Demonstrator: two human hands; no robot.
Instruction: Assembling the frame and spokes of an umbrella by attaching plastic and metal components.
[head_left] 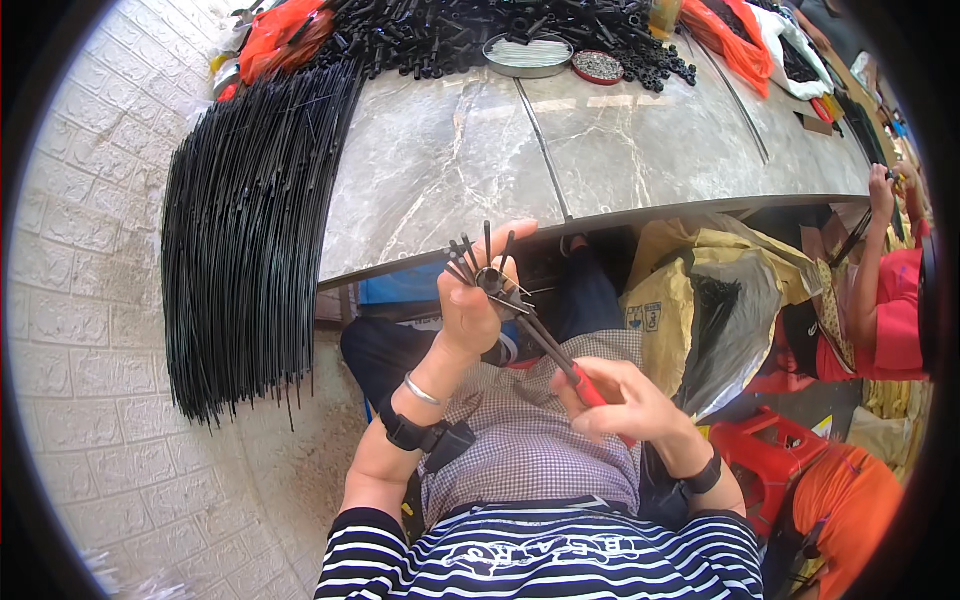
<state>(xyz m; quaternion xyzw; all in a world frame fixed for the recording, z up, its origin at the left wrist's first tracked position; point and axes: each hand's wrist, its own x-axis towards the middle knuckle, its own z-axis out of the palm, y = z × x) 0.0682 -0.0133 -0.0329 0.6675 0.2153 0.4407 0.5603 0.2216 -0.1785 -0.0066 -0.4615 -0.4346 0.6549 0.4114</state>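
Note:
My left hand (478, 300) is raised in front of the table edge and grips a small black ring hub (490, 280) with several short black rods fanning up out of it. My right hand (620, 400) holds pliers (560, 358) by their red handles. The dark jaws of the pliers reach up to the hub at my left hand. Both wrists wear black straps, and a silver bangle sits on the left one.
A grey marble table (600, 140) carries a heap of black plastic parts (470, 35), a round metal dish (527, 55), a small red dish (598, 67) and orange bags (280, 35). Long black rods (250, 230) hang off its left end. Yellow sack (690, 310), red stool (770, 450), another person (880, 290) at right.

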